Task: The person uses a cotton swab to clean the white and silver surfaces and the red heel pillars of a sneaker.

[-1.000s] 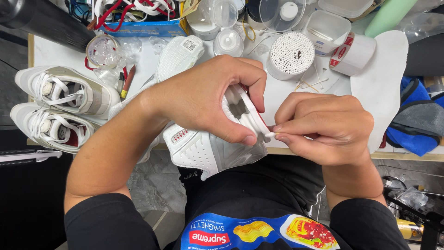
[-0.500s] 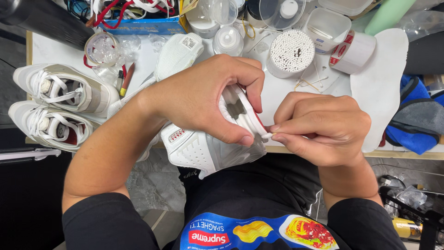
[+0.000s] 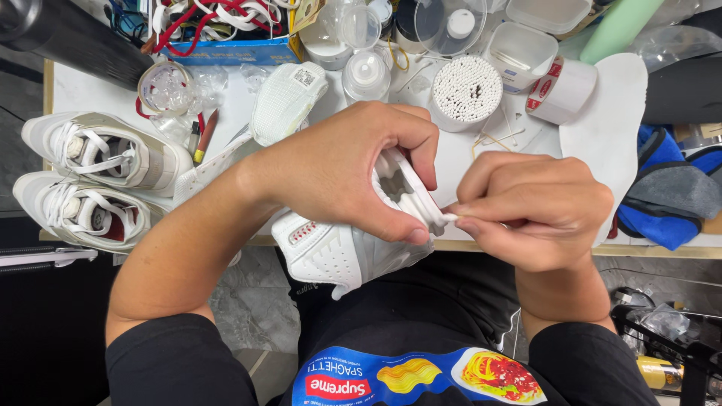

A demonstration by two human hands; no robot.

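Gripping a white sneaker (image 3: 338, 252) above the table edge, the left hand (image 3: 338, 177) wraps its sole; the right hand (image 3: 538, 207) pinches a cotton swab (image 3: 450, 216) against it. Behind stand a round swab tub (image 3: 466, 89) and red-printed white tape roll (image 3: 560, 89).

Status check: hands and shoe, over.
Left hand grips white sneaker over lap. Right hand pinches cotton swab against its sole edge. Nothing between them.

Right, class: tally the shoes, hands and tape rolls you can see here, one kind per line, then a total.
Shoes: 3, one white shoe held, a pair on the table
Hands: 2, left hand, right hand
Tape rolls: 1
Total: 6
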